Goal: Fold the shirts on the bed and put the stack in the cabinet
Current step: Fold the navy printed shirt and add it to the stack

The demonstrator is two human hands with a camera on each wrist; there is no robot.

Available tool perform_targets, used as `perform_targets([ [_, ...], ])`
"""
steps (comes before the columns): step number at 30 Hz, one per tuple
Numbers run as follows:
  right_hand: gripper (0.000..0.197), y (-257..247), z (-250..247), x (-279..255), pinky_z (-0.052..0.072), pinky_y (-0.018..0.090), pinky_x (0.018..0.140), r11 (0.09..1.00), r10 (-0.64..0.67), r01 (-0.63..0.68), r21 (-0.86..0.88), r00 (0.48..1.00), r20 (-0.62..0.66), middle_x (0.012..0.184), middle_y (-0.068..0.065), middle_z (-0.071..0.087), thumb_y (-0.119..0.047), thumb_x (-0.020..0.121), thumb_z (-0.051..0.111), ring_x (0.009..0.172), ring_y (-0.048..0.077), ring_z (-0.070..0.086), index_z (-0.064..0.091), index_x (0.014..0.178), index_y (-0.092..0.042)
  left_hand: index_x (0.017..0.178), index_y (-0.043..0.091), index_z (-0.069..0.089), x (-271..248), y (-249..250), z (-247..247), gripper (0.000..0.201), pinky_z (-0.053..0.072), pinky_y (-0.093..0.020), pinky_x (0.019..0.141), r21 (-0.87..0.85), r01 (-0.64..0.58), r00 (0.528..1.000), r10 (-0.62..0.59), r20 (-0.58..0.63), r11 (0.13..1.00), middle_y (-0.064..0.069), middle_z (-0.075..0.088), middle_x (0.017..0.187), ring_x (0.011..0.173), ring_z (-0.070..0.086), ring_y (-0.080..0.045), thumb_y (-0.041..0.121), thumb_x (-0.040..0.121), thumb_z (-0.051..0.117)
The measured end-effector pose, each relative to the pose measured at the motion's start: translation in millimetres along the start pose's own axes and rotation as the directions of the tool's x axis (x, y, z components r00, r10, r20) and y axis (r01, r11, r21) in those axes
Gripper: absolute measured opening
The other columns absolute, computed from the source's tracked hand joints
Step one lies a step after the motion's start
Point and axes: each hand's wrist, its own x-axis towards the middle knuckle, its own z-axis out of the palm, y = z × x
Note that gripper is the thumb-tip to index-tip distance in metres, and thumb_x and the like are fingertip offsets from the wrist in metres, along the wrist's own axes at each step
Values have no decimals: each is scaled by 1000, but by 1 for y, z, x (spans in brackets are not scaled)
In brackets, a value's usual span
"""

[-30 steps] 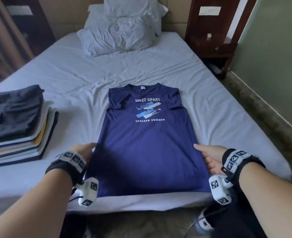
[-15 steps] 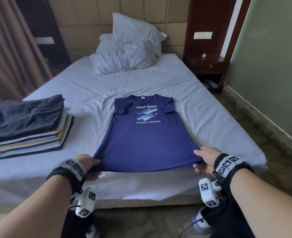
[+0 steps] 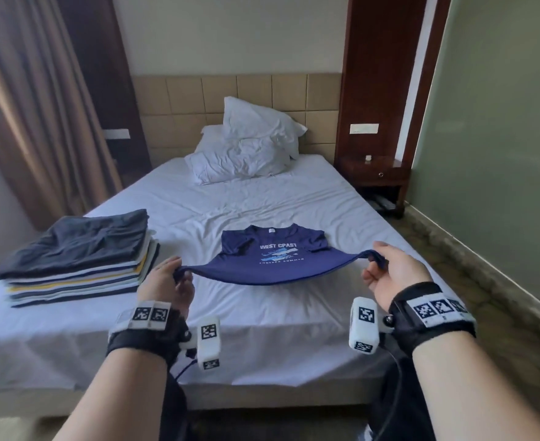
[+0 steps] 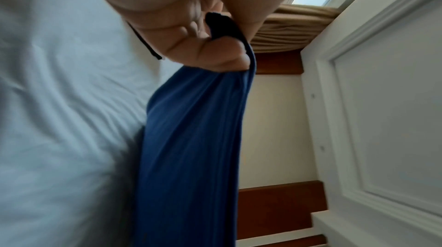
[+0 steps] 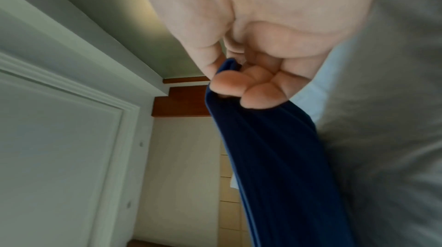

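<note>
A navy blue shirt (image 3: 272, 259) with white "WEST COAST" print lies on the white bed (image 3: 262, 329), collar toward the pillows. Its bottom hem is lifted off the sheet and stretched between my hands. My left hand (image 3: 170, 278) pinches the hem's left corner; in the left wrist view the curled fingers (image 4: 215, 51) clamp the blue shirt cloth (image 4: 191, 137). My right hand (image 3: 386, 268) grips the hem's right corner, and in the right wrist view its fingers (image 5: 251, 85) curl round the bunched shirt fabric (image 5: 275, 156). A stack of folded shirts (image 3: 81, 265) sits on the bed's left side.
Two white pillows (image 3: 249, 151) lean on the tiled headboard. A dark wooden nightstand (image 3: 377, 179) stands right of the bed beside a green wall. Brown curtains (image 3: 33, 122) hang at the left. The floor runs along the bed's right side and foot.
Both hands have taken hold of the hem corners and raised them off the bed, carrying the lower half of the shirt toward the collar. The head view has tilted up.
</note>
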Motion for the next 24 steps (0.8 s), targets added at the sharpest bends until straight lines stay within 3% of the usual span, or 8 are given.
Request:
perform_targets([
  [4, 10, -8, -9, -23, 49, 24, 52, 993, -8, 7, 117, 1000, 10, 65, 2, 60, -11, 95, 58, 44, 10, 49, 66, 90, -15, 113, 13, 67, -42, 15, 4, 18, 58, -22, 59, -348, 11, 1000, -4, 23, 937, 0, 69, 98, 73, 72, -11, 14, 95, 69],
  [8, 13, -17, -19, -47, 52, 25, 57, 975, -41, 34, 219, 999, 30, 70, 1, 61, -13, 95, 54, 47, 10, 50, 65, 90, -16, 110, 7, 64, -83, 25, 10, 18, 60, -25, 65, -471, -21, 995, 66, 80, 882, -4, 70, 101, 71, 76, -14, 12, 94, 69],
  [10, 14, -22, -24, -54, 53, 28, 63, 962, -70, 59, 265, 997, 32, 72, 1, 62, -15, 95, 52, 48, 10, 51, 66, 92, -16, 107, 6, 63, -95, 26, 9, 14, 62, -28, 70, -495, -56, 985, 128, 112, 867, -6, 69, 101, 77, 77, -18, 9, 93, 64],
  [13, 14, -26, -29, -59, 53, 28, 66, 948, -94, 80, 308, 995, 31, 70, 0, 64, -17, 94, 52, 49, 11, 57, 67, 92, -16, 115, 2, 64, -99, 22, 5, 28, 62, -35, 82, -499, -90, 974, 180, 136, 862, -11, 68, 116, 94, 77, -26, 0, 92, 48],
  [16, 16, -21, -29, -58, 55, 31, 69, 947, -92, 72, 314, 995, 48, 74, 1, 67, -18, 95, 51, 63, 14, 65, 66, 95, -16, 122, -1, 63, -88, 14, -1, 38, 62, -36, 87, -469, -109, 972, 192, 134, 877, -19, 66, 127, 103, 75, -28, -10, 92, 42],
  [19, 16, -10, -28, -48, 56, 35, 73, 944, -77, 56, 326, 996, 52, 86, 5, 70, -17, 96, 50, 81, 19, 69, 66, 99, -14, 111, 10, 69, -79, 7, -2, 34, 59, -32, 92, -323, -105, 960, 180, 212, 941, -15, 67, 123, 104, 73, -21, -7, 82, 68],
  [21, 16, -4, -24, -41, 55, 36, 77, 943, -53, 34, 330, 997, 49, 91, 6, 70, -16, 96, 50, 89, 21, 69, 65, 102, -12, 99, 12, 75, -68, 2, -2, 33, 60, -36, 91, -283, -129, 971, 179, 159, 950, -17, 71, 117, 99, 75, -24, -3, 70, 79],
  [24, 17, 4, -15, -25, 55, 37, 81, 947, -18, 5, 320, 999, 37, 96, 7, 69, -17, 97, 51, 95, 22, 69, 65, 106, -12, 123, 4, 63, -42, -4, -2, 26, 62, -41, 87, -314, -90, 991, 118, 70, 945, -19, 75, 106, 92, 77, -29, -2, 98, 55],
])
